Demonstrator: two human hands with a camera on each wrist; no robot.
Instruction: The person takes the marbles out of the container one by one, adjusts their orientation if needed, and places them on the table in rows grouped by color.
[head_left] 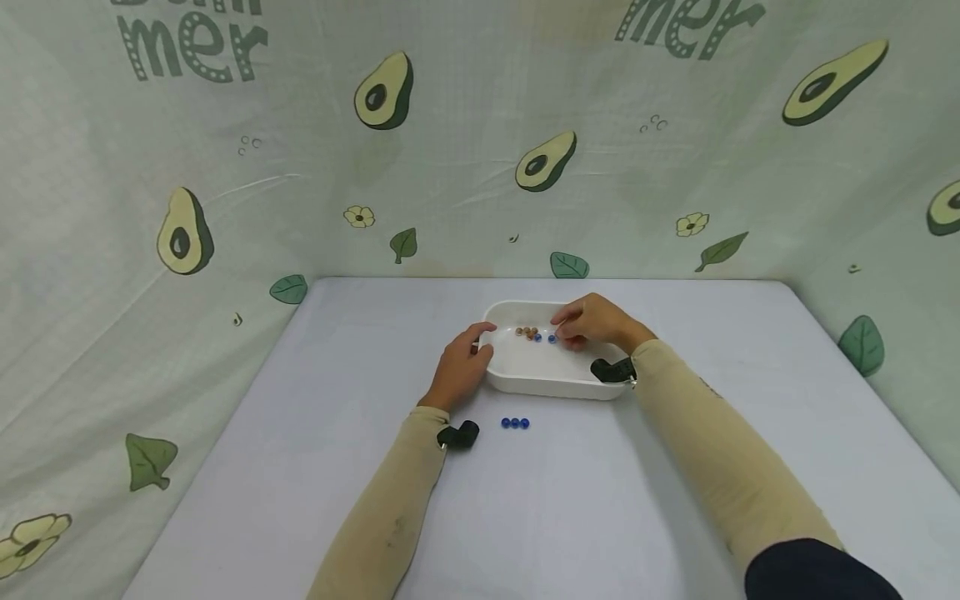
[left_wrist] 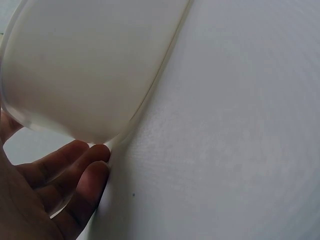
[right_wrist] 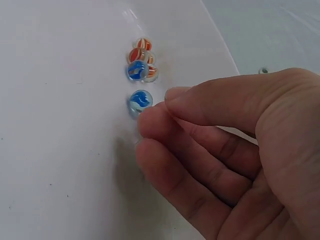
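A white tray (head_left: 540,386) stands on the table. My left hand (head_left: 460,364) rests against its left end, index finger at the rim; in the left wrist view its fingertips (left_wrist: 101,152) lie by the outer wall. Over the tray's far right part, my right hand (head_left: 596,323) reaches in with bent fingers. A blue-swirled glass marble (right_wrist: 140,101) lies just beyond its fingertips, partly covered, with none seen between the fingers. Another blue marble (right_wrist: 136,71) lies beside several orange-striped marbles (right_wrist: 137,55). In front of the tray, three blue marbles (head_left: 514,423) form a row.
The white table (head_left: 337,500) meets a hanging cloth (head_left: 465,150) printed with avocados and leaves at the back and sides. A black wrist device sits on each forearm, the right one (head_left: 611,370) above the tray's near right corner.
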